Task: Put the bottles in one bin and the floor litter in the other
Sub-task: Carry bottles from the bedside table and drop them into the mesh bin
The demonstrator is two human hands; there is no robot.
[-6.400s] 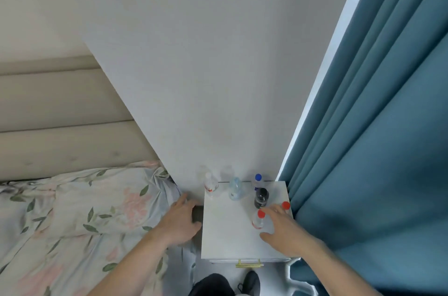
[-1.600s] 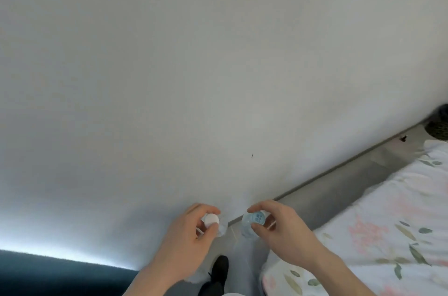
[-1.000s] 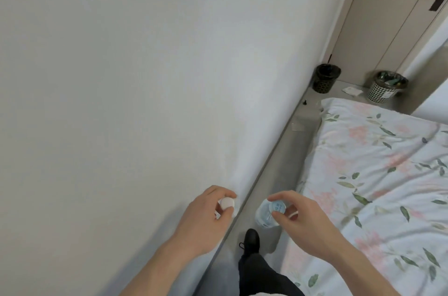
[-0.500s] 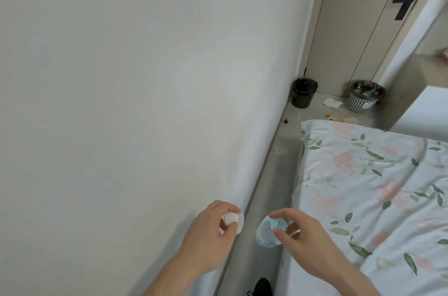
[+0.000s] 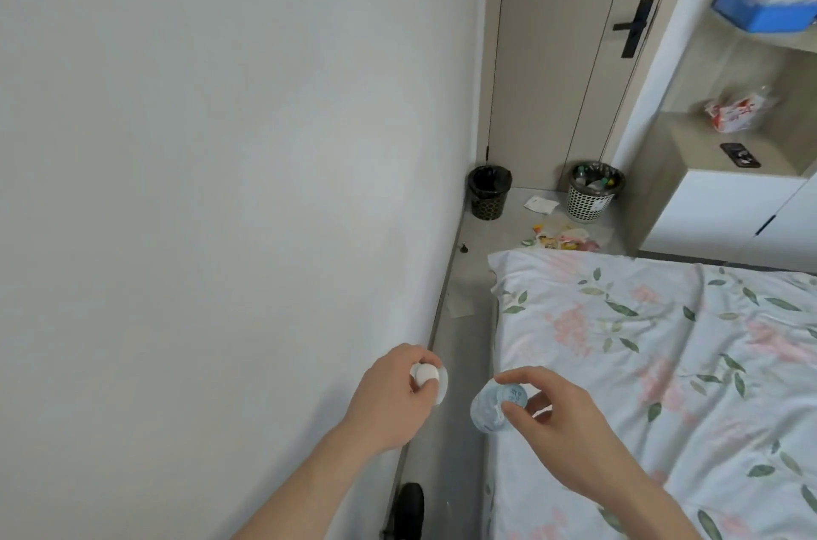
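The view has swung from the nightstand and curtain to the aisle between wall and bed, so carrying has replaced picking up. The left hand (image 5: pixel 389 396) grips a white-capped bottle (image 5: pixel 118 375) by its neck; the right hand (image 5: pixel 559 415) pinches a clear blue-labelled bottle (image 5: pixel 495 404) at its top. Far ahead of both hands stand the black bin (image 5: pixel 488 191) and the white mesh bin (image 5: pixel 592 194), now nearer than half a second ago, with floor litter (image 5: pixel 559 236) between them and the bed (image 5: pixel 663 362)
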